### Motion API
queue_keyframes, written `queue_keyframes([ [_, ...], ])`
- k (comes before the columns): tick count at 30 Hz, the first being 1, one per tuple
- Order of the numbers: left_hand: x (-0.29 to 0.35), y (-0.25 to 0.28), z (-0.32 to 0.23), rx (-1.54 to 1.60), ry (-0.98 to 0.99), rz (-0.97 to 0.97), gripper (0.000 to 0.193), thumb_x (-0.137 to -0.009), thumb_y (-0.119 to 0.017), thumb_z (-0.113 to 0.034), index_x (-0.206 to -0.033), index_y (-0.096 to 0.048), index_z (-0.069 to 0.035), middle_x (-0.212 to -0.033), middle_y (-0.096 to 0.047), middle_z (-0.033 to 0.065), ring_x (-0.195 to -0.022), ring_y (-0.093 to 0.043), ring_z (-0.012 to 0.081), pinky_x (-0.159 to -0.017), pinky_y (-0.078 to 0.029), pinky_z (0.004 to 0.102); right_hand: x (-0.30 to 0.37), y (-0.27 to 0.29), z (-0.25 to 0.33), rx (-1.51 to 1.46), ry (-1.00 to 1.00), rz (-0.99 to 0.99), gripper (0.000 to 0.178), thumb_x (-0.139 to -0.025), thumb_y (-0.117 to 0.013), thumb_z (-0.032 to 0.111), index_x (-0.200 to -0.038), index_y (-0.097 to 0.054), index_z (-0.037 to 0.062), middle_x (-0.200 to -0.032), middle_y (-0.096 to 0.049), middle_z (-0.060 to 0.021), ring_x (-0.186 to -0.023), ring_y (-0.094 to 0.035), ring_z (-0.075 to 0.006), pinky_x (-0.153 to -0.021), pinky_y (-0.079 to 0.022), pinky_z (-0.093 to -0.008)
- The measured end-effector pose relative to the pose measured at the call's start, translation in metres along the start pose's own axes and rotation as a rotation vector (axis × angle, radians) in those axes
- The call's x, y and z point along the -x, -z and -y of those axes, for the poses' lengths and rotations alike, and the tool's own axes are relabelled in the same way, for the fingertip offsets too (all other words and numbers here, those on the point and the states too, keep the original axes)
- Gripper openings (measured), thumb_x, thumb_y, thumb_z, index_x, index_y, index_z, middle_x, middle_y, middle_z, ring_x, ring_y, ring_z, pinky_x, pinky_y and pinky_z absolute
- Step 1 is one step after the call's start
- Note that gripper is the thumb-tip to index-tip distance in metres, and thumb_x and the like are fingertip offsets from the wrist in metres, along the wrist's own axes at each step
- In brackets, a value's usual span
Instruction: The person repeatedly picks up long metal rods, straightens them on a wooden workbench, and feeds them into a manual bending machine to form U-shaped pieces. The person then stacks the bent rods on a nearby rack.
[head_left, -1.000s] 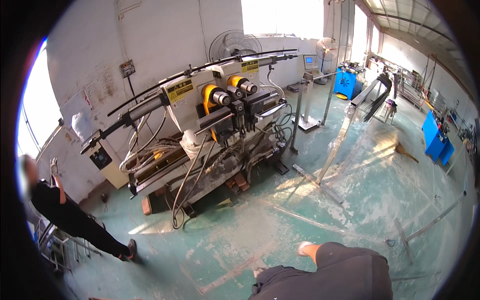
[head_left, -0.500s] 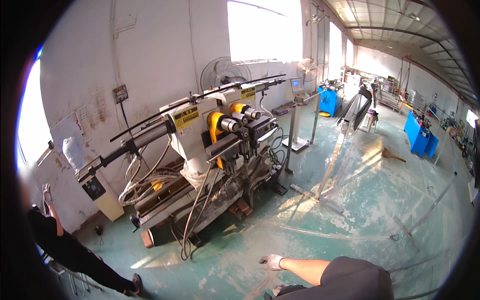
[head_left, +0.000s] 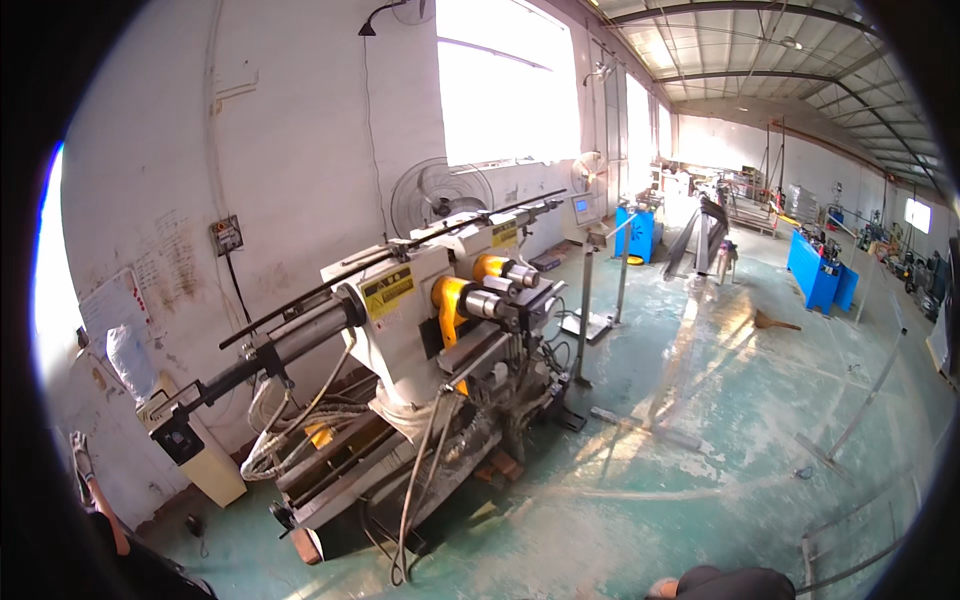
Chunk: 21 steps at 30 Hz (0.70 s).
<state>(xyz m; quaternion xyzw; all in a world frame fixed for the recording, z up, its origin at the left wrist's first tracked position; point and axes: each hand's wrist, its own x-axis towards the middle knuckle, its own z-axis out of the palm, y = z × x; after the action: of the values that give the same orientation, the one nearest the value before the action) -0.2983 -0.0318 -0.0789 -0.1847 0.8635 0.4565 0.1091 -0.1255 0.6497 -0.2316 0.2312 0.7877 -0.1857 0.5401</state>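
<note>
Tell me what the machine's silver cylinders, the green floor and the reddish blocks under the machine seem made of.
Silver cylinders: probably polished steel, given the bright highlights. Green floor: likely painted concrete, its glossy coating worn in pale patches. Reddish blocks: matte, perhaps wood or brick; too small to tell.

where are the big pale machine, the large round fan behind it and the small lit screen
big pale machine (head_left: 402,345): head view, on its pale body below the yellow label
large round fan (head_left: 440,190): head view, on its grille
small lit screen (head_left: 582,206): head view, on its blue face
</note>
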Motion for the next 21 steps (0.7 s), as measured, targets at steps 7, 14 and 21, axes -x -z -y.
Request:
queue_keyframes([
  [7,-0.121,0.004,-0.214,0.084,-0.41,0.06,0.035,-0.104,-0.08,-0.022,-0.13,-0.078,0.002,-0.124,-0.082,0.0173,-0.115,-0.076,0.0272,-0.105,-0.058,0.041,-0.066,0.153,0.162,0.064,0.285,-0.236,0.054,-0.104,-0.054,0.055,-0.109,-0.084,0.011,-0.105,-0.083,-0.0125,-0.098,-0.077,-0.0323,-0.092,-0.057,-0.0485],
  [14,-0.22,0.13,-0.431,0.048,-0.924,-0.385,0.025,-0.102,-0.074,0.006,-0.126,-0.076,0.0,-0.121,-0.078,0.0102,-0.109,-0.071,0.0186,-0.095,-0.059,0.0337,-0.001,0.33,0.342,-0.535,0.435,-0.651,0.057,-0.097,-0.075,0.054,-0.133,-0.081,0.0109,-0.133,-0.082,-0.0143,-0.127,-0.075,-0.0327,-0.112,-0.056,-0.0439],
  [21,-0.359,0.219,-0.555,-0.034,-1.28,-0.755,0.03,-0.091,-0.069,0.009,-0.121,-0.069,0.001,-0.121,-0.072,0.0174,-0.114,-0.069,0.0334,-0.103,-0.055,0.0443,-0.055,0.325,0.319,-0.042,0.126,-0.66,0.055,-0.101,-0.066,0.056,-0.125,-0.084,0.0104,-0.133,-0.08,-0.018,-0.126,-0.074,-0.0368,-0.109,-0.056,-0.0489],
])
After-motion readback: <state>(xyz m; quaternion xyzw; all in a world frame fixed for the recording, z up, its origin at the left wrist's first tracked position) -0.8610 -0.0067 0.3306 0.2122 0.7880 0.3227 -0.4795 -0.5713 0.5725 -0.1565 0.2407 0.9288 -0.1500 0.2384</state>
